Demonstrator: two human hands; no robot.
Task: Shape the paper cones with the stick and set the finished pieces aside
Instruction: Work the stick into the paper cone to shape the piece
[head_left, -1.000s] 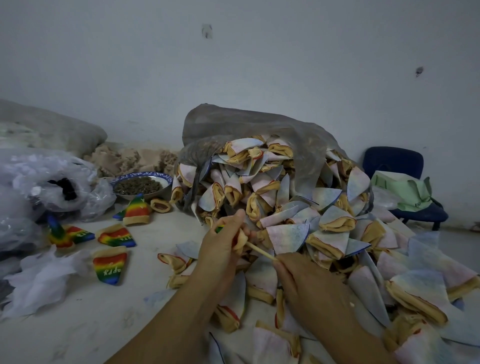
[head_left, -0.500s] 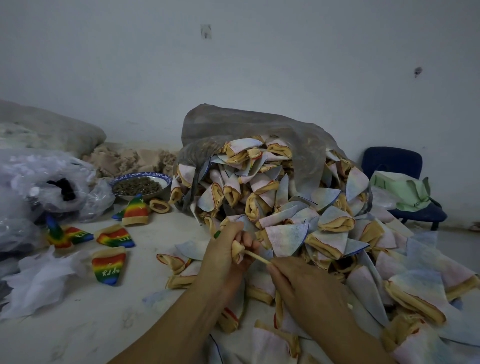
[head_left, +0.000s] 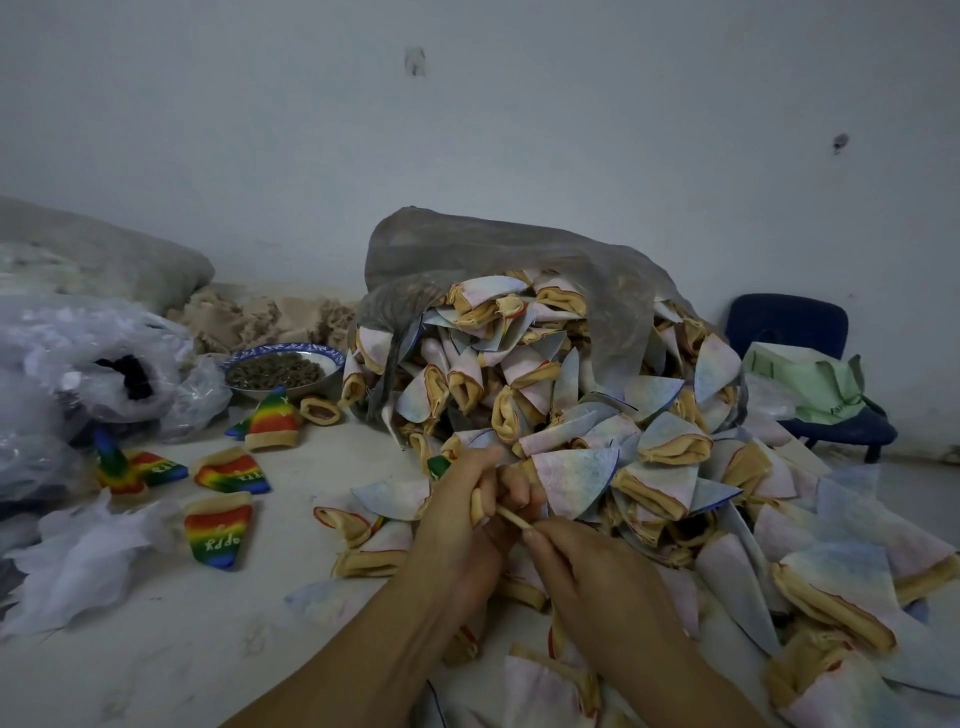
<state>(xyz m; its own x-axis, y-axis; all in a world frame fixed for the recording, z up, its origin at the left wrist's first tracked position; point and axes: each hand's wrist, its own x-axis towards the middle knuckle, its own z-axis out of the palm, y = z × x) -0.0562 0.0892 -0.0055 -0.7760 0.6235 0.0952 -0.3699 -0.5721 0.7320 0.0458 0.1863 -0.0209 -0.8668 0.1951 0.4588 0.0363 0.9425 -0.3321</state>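
I see the left hand (head_left: 462, 525) low in the middle, its fingers (head_left: 511, 486) curled round a cone (head_left: 476, 508). Most of that cone is buried in the grip: only a tan rim at the palm and a green tip poking out past the thumb show. The right hand (head_left: 597, 582) sits just beside it, thumb and forefinger pinching the stick (head_left: 511, 518). Only a short pale stretch of the stick is visible between the two hands; its far end runs into the cone's mouth and I cannot tell how deep.

Behind the hands a pile of cones (head_left: 571, 467), pale blue with tan rims, spills out of a grey bag (head_left: 493, 254) and runs off the right and bottom edges. Some lie under my forearms.

To the left on the table (head_left: 156, 649) lie the rainbow pieces (head_left: 218, 530), well apart from the pile; the lettering on them is too small to read. A bowl (head_left: 332, 356) of something dark stands further back, contents unclear. A crumpled plastic bag (head_left: 78, 364) is cut off at the left edge. A blue chair (head_left: 784, 325) stands by the wall on the right.
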